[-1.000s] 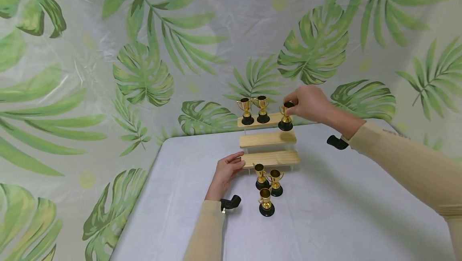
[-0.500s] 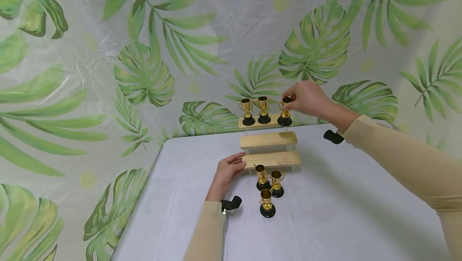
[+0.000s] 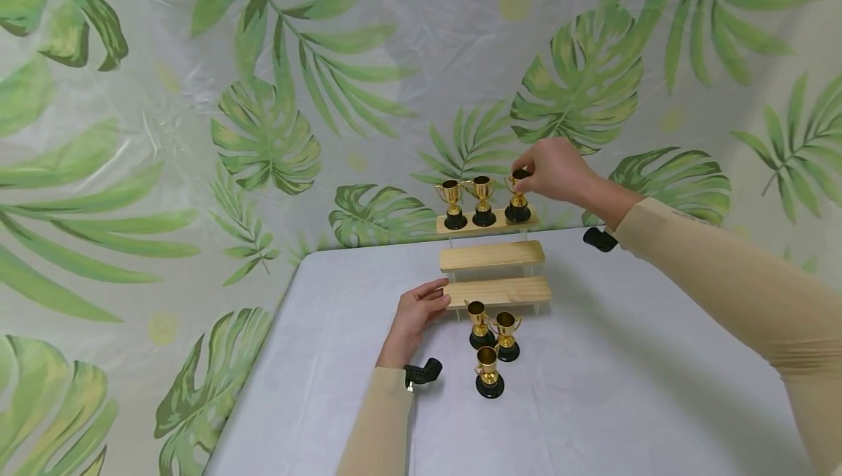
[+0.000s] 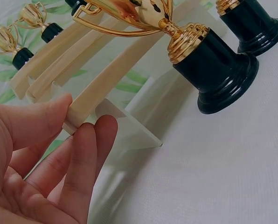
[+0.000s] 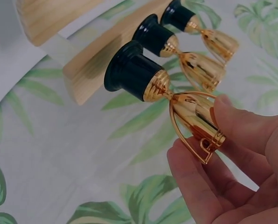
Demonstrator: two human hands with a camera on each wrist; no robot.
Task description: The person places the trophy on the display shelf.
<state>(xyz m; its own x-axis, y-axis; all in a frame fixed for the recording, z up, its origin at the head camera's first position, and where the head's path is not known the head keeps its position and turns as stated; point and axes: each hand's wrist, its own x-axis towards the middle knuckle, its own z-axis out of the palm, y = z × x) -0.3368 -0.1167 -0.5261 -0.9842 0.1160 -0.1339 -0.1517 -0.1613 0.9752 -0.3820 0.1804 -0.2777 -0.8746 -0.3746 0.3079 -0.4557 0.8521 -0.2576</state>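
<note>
My right hand pinches a small gold trophy cup by its bowl, thumb on one side and fingers on the other. Its black base is over the right end of the top plank, apparently touching it. Two matching trophies stand upright to its left on that plank. At the lowest plank of the three-tier wooden stand, my left hand grips the left end, thumb above and fingers below, as the left wrist view shows.
Three more gold trophies stand on the white-covered table, close in front of the stand. The middle plank lies between the other two. A leaf-patterned curtain hangs right behind the table.
My right hand has moved slightly up and back, bringing the trophy from in front of the top plank's right end to over it. The left hand keeps its hold on the lowest plank.
</note>
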